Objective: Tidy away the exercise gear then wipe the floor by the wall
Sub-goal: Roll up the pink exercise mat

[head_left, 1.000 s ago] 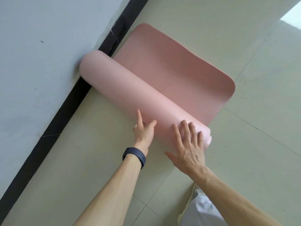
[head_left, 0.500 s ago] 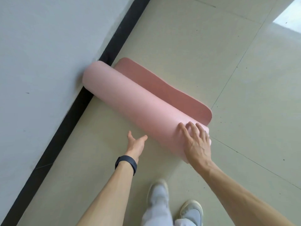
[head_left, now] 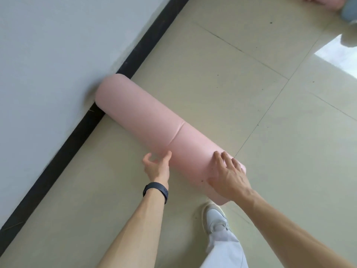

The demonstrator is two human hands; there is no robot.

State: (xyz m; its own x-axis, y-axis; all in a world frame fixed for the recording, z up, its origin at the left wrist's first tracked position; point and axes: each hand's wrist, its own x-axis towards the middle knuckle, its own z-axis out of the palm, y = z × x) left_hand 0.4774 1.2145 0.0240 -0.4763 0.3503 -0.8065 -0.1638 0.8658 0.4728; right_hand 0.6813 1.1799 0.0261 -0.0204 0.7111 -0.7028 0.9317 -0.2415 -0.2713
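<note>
Tidy-up step in hand: pink mat (head_left: 154, 122) is fully rolled, laid diagonally mid-frame, far end against the wall (head_left: 48, 55). Right hand (head_left: 228, 176) is pressed flat, fingers spread, on the near end; left hand (head_left: 156, 167) is loosely cupped at its side. Next: mat to be gripped tight and lifted; wipe pending.

The pink mat (head_left: 154, 128) is rolled up into a fat tube and lies on the floor (head_left: 212, 74). Its far end is against the grey wall (head_left: 58, 55), over the black strip (head_left: 77, 136) at the bottom of the wall. A thin line runs across the middle of the roll.

The right hand (head_left: 228, 176) lies flat on top of the near end, fingers spread. The left hand (head_left: 157, 167) is beside the roll with loose fingers, and its thumb touches the mat. A dark band (head_left: 156, 191) is on the left wrist.

A white shoe (head_left: 215, 219) and a pale trouser leg (head_left: 226, 252) show below the mat.
</note>
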